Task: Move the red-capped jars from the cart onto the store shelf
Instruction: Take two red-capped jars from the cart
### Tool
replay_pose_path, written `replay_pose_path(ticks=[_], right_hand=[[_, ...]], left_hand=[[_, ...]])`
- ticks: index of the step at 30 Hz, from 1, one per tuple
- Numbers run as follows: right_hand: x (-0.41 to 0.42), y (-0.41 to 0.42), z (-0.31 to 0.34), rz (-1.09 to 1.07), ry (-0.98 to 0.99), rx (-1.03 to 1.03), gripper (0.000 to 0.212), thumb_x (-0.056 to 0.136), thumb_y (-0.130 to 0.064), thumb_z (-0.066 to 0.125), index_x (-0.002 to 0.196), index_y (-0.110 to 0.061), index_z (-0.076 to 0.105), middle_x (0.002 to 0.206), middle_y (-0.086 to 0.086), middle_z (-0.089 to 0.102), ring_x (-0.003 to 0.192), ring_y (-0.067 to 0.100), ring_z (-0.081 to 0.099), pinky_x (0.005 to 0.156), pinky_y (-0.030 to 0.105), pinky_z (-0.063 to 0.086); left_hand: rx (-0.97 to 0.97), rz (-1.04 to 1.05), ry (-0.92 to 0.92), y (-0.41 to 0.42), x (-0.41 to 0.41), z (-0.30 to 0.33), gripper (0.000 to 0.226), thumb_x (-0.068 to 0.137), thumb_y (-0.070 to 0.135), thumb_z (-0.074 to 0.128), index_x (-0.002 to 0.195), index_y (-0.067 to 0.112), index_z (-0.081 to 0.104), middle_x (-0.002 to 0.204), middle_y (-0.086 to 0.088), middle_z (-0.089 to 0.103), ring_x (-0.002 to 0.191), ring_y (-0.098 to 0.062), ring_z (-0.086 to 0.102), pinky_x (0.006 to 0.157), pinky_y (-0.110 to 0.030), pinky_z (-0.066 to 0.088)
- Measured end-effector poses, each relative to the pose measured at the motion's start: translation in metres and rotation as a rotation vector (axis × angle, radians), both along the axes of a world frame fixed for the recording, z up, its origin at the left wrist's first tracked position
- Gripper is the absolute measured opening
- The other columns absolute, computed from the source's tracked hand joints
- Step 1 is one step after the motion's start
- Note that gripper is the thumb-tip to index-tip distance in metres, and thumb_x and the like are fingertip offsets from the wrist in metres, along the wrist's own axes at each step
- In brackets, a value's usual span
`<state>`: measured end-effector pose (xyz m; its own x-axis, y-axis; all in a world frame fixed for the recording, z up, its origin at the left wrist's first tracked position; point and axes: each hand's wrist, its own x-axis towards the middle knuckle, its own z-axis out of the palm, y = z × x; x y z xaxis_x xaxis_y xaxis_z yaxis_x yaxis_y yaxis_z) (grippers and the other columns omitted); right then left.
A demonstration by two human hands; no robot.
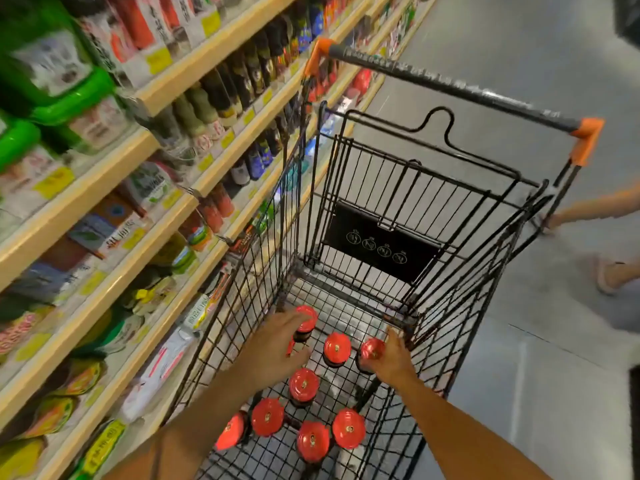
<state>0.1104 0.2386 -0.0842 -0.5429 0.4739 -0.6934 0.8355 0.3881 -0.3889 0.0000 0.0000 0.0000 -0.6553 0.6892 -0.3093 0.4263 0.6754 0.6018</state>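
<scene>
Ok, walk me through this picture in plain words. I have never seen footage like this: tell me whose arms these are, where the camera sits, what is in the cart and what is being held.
No machine here: a person wears one wide-angle camera on the head, looking forward and down, so the two bare arms entering from the bottom are the wearer's own. The black wire cart stands in a store aisle beside the stocked shelves on the left. On the cart's floor stand several red-capped jars, seen from above. The left hand reaches over the jar at the far left, fingers spread; whether it grips yet is unclear. The right hand is closed around the jar at the right. Both hands are blurred. At the right edge, another person's arm and foot show partly.
</scene>
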Motion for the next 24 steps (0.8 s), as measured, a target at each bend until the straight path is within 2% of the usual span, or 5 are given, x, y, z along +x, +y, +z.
replay_pose_path(ticks=[5,12,15,19,24], right_hand=[[-0.005,-0.007,-0.038,-0.117,-0.08,-0.081,0.129,0.064,-0.022,0.095,0.16,-0.014,0.011,0.159,0.013,0.029,0.144,0.037,0.034,0.117,0.05,0.034],[-0.003,-0.012,-0.061,-0.222,-0.049,0.037,0.085,0.068,-0.015,0.092,0.138,-0.01,0.044,0.127,0.01,0.061,0.114,0.032,0.062,0.093,0.041,0.053],[-0.005,-0.013,-0.051,-0.164,-0.062,0.12,0.069,0.072,-0.018,0.088,0.127,-0.012,0.047,0.12,0.008,0.064,0.104,0.029,0.066,0.085,0.042,0.057],[-0.017,-0.002,-0.025,-0.078,-0.045,0.158,0.065,0.075,-0.023,0.086,0.126,-0.011,0.048,0.114,0.008,0.066,0.099,0.028,0.068,0.071,0.032,0.052],[-0.034,0.016,0.009,0.009,0.069,0.186,0.067,0.072,-0.027,0.088,0.124,-0.012,0.048,0.111,0.007,0.067,0.101,0.03,0.067,0.079,0.038,0.058]], left_hand=[[-0.008,0.007,-0.01,0.012,-0.005,-0.023,0.062,0.094,0.046,0.058,0.15,0.028,0.037,0.154,0.008,0.037,0.144,-0.012,0.028,0.115,-0.024,0.019],[0.029,0.001,-0.056,0.016,0.0,-0.048,0.06,0.095,0.043,0.058,0.15,0.032,0.035,0.147,0.019,0.035,0.136,0.001,0.027,0.112,-0.023,0.026],[-0.004,-0.009,-0.066,0.022,0.003,-0.054,0.063,0.093,0.045,0.058,0.15,0.033,0.034,0.151,0.017,0.036,0.141,-0.005,0.029,0.114,-0.027,0.027],[-0.05,-0.028,-0.132,0.031,0.005,-0.066,0.07,0.09,0.039,0.063,0.152,0.028,0.032,0.155,0.009,0.035,0.146,-0.012,0.029,0.118,-0.032,0.028],[-0.118,-0.029,-0.181,0.053,0.007,-0.079,0.082,0.088,0.032,0.071,0.155,0.023,0.025,0.16,0.002,0.029,0.149,-0.018,0.023,0.117,-0.033,0.025]])
